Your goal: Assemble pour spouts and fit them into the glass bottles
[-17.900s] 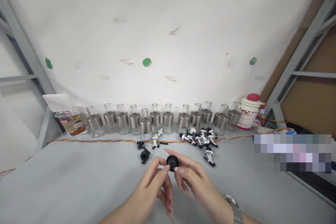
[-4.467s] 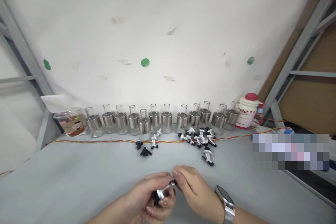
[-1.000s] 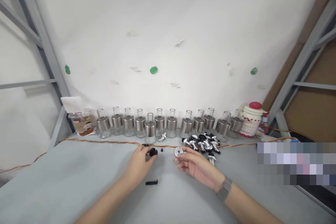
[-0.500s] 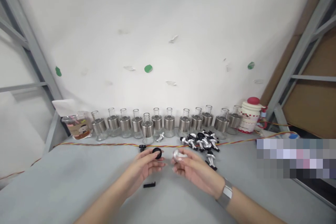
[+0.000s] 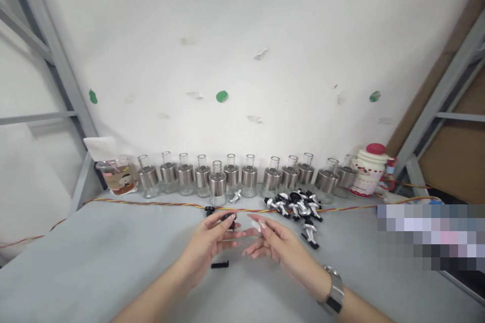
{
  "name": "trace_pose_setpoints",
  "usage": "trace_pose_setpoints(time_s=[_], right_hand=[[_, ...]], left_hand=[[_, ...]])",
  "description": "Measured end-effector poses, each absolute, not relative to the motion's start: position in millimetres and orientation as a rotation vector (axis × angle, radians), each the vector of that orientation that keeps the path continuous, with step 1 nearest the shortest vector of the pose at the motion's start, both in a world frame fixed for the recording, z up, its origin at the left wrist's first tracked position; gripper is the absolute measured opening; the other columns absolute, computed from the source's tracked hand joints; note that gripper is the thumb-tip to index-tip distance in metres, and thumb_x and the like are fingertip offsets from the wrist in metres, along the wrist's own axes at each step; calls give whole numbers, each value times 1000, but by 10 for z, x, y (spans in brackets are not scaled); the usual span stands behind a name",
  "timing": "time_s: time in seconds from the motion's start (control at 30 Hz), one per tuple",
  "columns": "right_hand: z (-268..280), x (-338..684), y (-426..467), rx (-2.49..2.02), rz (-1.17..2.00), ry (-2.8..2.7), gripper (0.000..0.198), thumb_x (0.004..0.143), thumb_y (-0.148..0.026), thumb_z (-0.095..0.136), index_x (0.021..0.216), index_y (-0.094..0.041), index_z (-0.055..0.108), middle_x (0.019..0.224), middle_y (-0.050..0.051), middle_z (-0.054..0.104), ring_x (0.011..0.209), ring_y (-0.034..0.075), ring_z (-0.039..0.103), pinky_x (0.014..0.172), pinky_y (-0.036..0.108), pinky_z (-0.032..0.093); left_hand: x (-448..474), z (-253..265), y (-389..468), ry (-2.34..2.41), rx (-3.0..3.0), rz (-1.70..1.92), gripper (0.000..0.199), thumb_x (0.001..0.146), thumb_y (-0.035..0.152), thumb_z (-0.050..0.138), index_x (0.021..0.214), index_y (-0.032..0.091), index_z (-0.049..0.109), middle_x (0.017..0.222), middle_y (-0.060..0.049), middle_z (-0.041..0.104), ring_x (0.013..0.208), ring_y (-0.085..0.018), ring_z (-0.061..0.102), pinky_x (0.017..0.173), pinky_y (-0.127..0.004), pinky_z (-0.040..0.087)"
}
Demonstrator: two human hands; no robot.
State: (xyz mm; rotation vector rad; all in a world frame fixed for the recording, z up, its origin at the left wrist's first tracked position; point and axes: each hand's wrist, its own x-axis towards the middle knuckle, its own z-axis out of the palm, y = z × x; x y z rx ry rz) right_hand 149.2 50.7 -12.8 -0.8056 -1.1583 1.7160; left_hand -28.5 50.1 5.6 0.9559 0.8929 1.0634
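My left hand (image 5: 210, 239) pinches a round black stopper (image 5: 229, 220) between thumb and fingers, its disc tipped edge-on. Close by on the right, my right hand (image 5: 276, 242) grips a small silver pourer spout (image 5: 256, 225), mostly covered by the fingers. The two pieces are apart. Under my left hand lies a black lever piece (image 5: 220, 264) on the grey table. Another black stopper (image 5: 209, 210) stands just behind my left hand. To the right is a heap of silver and black bottle pourers (image 5: 299, 206), with one pourer (image 5: 309, 234) lying nearer me.
A row of glass bottles with steel sleeves (image 5: 217, 184) lines the wall, a loose silver spout (image 5: 235, 196) among them. A red and yellow twisted wire (image 5: 151, 204) crosses the table. A drink cup (image 5: 119, 179) stands at left, a decorated jar (image 5: 369, 174) at right.
The stopper in my left hand has turned from face-on to edge-on. My right hand has turned its spout, which now shows less between the fingers. The view has shifted slightly.
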Motion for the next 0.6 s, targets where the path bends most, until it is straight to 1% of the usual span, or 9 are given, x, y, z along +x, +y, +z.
trace_pose_setpoints(time_s=[0.07, 0.1, 0.13, 0.2, 0.27, 0.37, 0.43, 0.5, 0.6], right_hand=[[-160, 1520, 531, -876, 1667, -1216, 56, 70, -52, 56, 115, -20, 47, 70, 2, 61, 49, 15, 60, 48, 28, 44], [-176, 1537, 540, -915, 1619, -1258, 57, 72, -54, 53, 116, -18, 46, 61, -1, 57, 41, 13, 55, 41, 25, 40], [-188, 1551, 546, -952, 1559, -1301, 58, 73, -55, 51, 115, -16, 48, 53, -4, 52, 36, 10, 48, 37, 22, 34], [-194, 1569, 546, -990, 1442, -1379, 57, 74, -56, 48, 112, -13, 52, 44, -8, 39, 34, 7, 35, 35, 19, 24], [-177, 1568, 532, -970, 1393, -1416, 54, 76, -54, 48, 109, -13, 55, 45, -9, 31, 38, 6, 28, 37, 19, 19], [-126, 1548, 499, -899, 1439, -1398, 49, 76, -52, 49, 112, -18, 51, 51, -8, 29, 40, 5, 24, 38, 19, 16], [-95, 1539, 476, -881, 1475, -1381, 47, 76, -51, 50, 113, -21, 48, 54, -9, 28, 40, 5, 21, 39, 19, 15], [-82, 1536, 451, -877, 1497, -1396, 46, 77, -50, 49, 115, -23, 44, 55, -9, 29, 40, 5, 21, 39, 19, 16], [-98, 1530, 403, -869, 1479, -1468, 45, 81, -49, 44, 117, -24, 40, 56, -8, 31, 43, 7, 26, 42, 20, 21]], left_hand=[[-259, 19, 516, 955, 1070, 1121, 34, 69, 32, 65, 99, 18, 58, 79, -4, 64, 71, -17, 62, 65, -29, 48], [-243, -14, 521, 977, 1132, 1153, 34, 67, 30, 67, 96, 17, 57, 75, -2, 64, 67, -16, 61, 63, -29, 48], [-225, -51, 521, 995, 1187, 1174, 33, 64, 27, 68, 93, 17, 56, 72, -2, 63, 64, -15, 60, 61, -28, 47], [-190, -124, 503, 1015, 1270, 1156, 27, 62, 23, 70, 84, 16, 55, 70, -2, 63, 63, -15, 58, 57, -27, 45], [-159, -165, 465, 1000, 1317, 1093, 23, 60, 21, 70, 75, 16, 54, 71, -2, 62, 66, -15, 57, 60, -26, 44], [-136, -141, 409, 951, 1331, 1047, 21, 60, 22, 71, 73, 16, 55, 71, 0, 61, 68, -14, 56, 64, -25, 42], [-136, -98, 399, 955, 1329, 1054, 20, 62, 25, 70, 74, 17, 56, 69, 1, 60, 66, -13, 54, 60, -23, 40], [-142, -64, 410, 962, 1335, 1067, 18, 64, 26, 68, 75, 17, 58, 70, 0, 60, 66, -13, 54, 59, -22, 39], [-148, -49, 419, 948, 1341, 1030, 17, 65, 26, 67, 77, 16, 58, 74, -1, 60, 69, -14, 54, 62, -23, 40]])
